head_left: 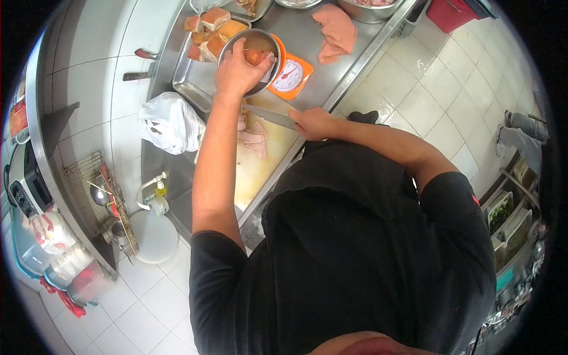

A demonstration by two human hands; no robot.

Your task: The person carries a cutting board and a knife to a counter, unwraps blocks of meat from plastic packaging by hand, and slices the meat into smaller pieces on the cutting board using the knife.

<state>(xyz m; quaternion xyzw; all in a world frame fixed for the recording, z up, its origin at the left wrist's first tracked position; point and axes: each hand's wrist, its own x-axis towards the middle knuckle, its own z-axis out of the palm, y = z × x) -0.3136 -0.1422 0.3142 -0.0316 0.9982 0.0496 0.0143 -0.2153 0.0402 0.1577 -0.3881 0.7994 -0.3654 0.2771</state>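
My left hand reaches into a round metal bowl, its fingers and thumb curled about a reddish-brown piece of meat. That bowl sits on an orange kitchen scale with a white dial. In my right hand is the handle of a knife, its wide blade pointing left over a cutting board. Pale sliced meat lies on the board below the blade. Left of the bowl, a metal tray holds several chunks of browned, skin-on meat.
A pink cloth lies on the steel counter. A white plastic bag stands by the wall, near a faucet. Two knives hang on the tiles. Behind is a red bin; another person's legs show at right.
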